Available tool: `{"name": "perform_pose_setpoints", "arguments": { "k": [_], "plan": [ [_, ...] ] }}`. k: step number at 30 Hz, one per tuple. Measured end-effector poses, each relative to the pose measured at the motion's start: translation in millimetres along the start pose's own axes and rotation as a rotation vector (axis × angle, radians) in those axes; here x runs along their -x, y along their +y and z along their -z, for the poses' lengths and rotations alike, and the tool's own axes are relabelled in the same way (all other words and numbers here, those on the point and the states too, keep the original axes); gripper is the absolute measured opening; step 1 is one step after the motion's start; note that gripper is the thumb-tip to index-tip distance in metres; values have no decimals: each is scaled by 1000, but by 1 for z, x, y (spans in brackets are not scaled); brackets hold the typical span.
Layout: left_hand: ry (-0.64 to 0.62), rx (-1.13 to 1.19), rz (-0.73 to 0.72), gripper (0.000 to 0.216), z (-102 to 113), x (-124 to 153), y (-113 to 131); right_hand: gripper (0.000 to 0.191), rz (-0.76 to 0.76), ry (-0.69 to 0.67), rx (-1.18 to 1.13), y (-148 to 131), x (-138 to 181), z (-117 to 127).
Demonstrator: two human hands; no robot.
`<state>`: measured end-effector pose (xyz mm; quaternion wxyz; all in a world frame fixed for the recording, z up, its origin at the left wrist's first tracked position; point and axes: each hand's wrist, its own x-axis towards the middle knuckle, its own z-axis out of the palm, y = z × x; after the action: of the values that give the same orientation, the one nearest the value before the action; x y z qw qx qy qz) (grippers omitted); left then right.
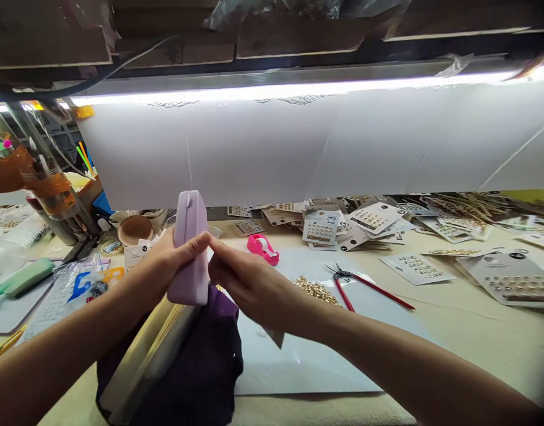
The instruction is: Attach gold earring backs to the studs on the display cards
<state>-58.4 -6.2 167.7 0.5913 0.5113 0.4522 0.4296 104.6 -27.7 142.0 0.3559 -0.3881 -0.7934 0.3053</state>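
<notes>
My left hand (174, 257) is wrapped round a lilac soft pouch (190, 236) held upright above a dark purple bag (196, 367). My right hand (245, 284) is closed beside it, its fingertips pinched at the pouch's right edge and meeting my left thumb. What the pinch holds, if anything, I cannot make out. A flat cream-coloured item (151, 355) sticks out of the purple bag under my left wrist.
A white sheet (298, 361) lies on the table with a heap of small gold pieces (316, 290), red-handled snips (364, 284) and a pink tape dispenser (263, 247). Cards of studs (431, 236) are scattered at right. Cups, tools and a green case (27, 278) crowd the left.
</notes>
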Motion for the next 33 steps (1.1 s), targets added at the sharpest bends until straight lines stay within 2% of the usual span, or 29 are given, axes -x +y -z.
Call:
{"name": "perform_pose_setpoints", "arguments": {
  "k": [4,6,7,10,13,16,20,22,24,27,30,33],
  "plan": [
    [85,-130,8,39,22,15,15,24,110,29,86,9,0,3],
    [153,-192,6,49,35,24,18,20,182,-74,193,13,-1,0],
    [186,-227,6,53,41,29,19,24,223,-157,250,14,-2,-3],
    [243,-353,10,56,51,39,16,56,358,-413,402,14,-10,-13],
    [244,-457,20,52,55,43,12,72,450,-515,462,9,-21,-19],
    [208,-423,86,52,57,43,9,69,443,-554,483,5,-24,-17],
    [168,-237,193,57,54,45,0,45,385,-596,497,7,-8,-8],
    [153,-154,173,61,52,49,-8,43,360,-580,477,11,4,-5],
    [147,-152,87,65,49,52,-18,46,338,-569,470,15,15,-5],
    [119,-403,-30,66,48,56,-31,46,320,-555,473,20,24,-5],
    [59,-697,-72,68,46,57,-37,47,319,-542,459,21,27,-4],
    [53,-854,-100,69,44,60,-39,48,323,-540,453,19,28,-4]
  ]
}}
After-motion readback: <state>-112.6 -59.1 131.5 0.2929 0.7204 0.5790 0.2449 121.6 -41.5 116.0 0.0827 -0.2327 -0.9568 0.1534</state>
